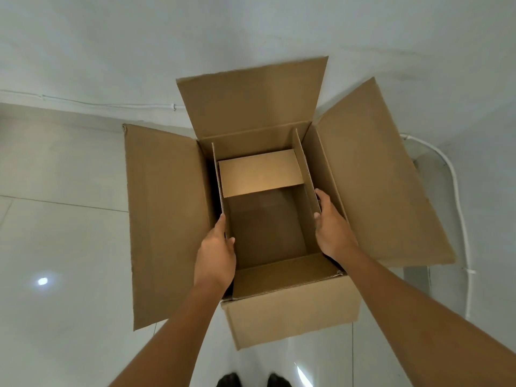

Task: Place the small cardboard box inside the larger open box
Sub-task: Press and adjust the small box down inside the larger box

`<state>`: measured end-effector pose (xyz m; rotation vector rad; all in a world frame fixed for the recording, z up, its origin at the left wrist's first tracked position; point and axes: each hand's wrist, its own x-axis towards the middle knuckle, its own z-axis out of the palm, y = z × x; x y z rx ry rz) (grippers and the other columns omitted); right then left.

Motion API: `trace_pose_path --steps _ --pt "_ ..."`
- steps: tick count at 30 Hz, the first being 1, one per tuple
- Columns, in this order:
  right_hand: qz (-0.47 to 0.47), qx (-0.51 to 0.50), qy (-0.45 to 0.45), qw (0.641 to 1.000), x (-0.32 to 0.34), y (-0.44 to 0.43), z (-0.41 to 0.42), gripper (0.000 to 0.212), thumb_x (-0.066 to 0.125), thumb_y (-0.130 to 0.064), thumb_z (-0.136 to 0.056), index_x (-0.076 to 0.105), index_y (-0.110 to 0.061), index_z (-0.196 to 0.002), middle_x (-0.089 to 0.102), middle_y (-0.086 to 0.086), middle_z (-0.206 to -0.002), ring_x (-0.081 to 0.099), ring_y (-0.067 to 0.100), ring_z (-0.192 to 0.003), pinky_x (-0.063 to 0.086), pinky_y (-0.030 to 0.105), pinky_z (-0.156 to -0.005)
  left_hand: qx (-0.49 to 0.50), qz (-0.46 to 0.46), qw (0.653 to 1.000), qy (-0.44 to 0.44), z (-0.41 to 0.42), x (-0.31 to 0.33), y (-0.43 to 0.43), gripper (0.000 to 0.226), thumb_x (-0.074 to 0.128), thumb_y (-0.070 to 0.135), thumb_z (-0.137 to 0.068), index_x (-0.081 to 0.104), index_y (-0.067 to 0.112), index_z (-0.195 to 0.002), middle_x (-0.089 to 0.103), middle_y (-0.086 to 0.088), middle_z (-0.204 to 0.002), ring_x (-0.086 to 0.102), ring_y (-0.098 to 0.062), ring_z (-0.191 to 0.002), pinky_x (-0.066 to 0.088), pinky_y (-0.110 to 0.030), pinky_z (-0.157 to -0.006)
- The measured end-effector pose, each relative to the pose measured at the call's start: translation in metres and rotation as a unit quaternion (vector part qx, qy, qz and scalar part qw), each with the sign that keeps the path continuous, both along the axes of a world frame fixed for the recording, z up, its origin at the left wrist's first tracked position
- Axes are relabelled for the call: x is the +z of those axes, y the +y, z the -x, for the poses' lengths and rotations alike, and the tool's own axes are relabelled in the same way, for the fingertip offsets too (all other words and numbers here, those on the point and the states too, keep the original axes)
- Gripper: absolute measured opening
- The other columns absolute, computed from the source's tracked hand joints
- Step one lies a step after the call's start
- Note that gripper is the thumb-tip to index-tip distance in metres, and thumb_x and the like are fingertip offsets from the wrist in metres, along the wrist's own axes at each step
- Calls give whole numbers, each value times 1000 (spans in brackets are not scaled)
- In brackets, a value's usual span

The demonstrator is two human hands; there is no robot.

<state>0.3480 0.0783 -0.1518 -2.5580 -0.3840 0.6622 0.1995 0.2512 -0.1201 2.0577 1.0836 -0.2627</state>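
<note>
The larger open box [167,219] stands on the floor in the middle of the head view, its four brown flaps spread outward. The small cardboard box [265,227] sits down inside it, open-topped, with its side flaps upright and one far flap folded inward. My left hand [215,258] grips the small box's left upright flap, thumb inside and fingers outside. My right hand [331,227] presses on its right upright flap, between that flap and the larger box's wall. The small box's bottom is in shadow.
Glossy pale floor tiles [61,247] surround the box. A white wall [111,51] rises close behind it, with a thin cable along its base. A white cable [458,196] curves down at the right. My shoes [251,380] show at the bottom edge.
</note>
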Motion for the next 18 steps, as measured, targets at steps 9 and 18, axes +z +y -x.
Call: trace_pose_path --steps 9,18 --pt "16 78 -16 997 13 -63 30 54 47 10 -83 48 -17 -129 51 2 -131 58 26 -110 54 44 -86 -171 -96 980 20 40 13 -21 35 48 19 -97 55 16 -130 58 -2 -131 50 -18 -120 41 -30 -103" --pt "125 209 19 970 6 -96 67 74 53 -9 -91 12 -28 -150 12 -2 -160 15 21 -146 10 31 -120 -279 -54 948 142 64 -3 -54 39 46 16 -97 48 19 -136 59 -3 -131 57 -22 -117 49 -31 -95"
